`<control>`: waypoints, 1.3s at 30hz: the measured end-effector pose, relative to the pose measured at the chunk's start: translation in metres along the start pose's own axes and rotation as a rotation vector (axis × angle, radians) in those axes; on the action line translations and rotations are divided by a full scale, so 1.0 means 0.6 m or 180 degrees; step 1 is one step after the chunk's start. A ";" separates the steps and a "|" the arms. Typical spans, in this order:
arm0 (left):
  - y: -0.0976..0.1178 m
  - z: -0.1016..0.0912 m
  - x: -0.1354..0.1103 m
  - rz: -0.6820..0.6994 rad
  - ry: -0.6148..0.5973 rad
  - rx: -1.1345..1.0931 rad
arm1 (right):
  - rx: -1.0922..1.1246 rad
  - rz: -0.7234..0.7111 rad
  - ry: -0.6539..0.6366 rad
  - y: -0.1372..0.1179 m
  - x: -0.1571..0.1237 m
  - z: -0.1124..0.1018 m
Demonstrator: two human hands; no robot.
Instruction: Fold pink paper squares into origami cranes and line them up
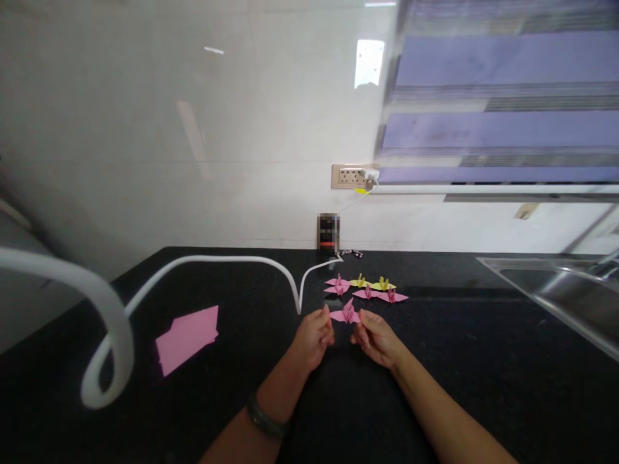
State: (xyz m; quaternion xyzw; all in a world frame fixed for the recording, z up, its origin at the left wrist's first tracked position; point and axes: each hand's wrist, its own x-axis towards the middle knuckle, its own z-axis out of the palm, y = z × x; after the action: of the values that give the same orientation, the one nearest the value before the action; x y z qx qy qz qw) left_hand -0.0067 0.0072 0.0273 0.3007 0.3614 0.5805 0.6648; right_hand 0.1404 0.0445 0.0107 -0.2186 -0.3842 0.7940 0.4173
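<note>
A pink origami crane (348, 313) is stretched between my two hands, its wings spread to either side. My left hand (313, 335) pinches the left wing tip between thumb and fingers. On the other side, my right hand (376, 337) grips the right wing tip, fingers curled in. Just beyond the held crane stand several finished cranes on the black counter: pink ones (368, 292) in front and at the left, and yellow ones (383, 283) behind. Pink paper sheets (188, 338) lie flat at the left, their edges not aligned.
A thick white cable (227, 259) loops across the counter (251, 399) from the left toward a phone-like device (328, 232) leaning on the wall. At the right is a steel sink (556, 296). A wall socket (351, 176) holds a white plug.
</note>
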 end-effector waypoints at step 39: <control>-0.017 -0.012 -0.065 -0.0140 -0.0283 0.0878 | -0.1960 -0.0049 0.0381 0.015 -0.059 0.013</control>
State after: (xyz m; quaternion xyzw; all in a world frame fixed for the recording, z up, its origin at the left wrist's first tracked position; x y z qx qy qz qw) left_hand -0.0097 -0.0331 0.0201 0.4067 0.4144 0.4968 0.6450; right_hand 0.1506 0.0086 0.0091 -0.3781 -0.5830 0.6229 0.3593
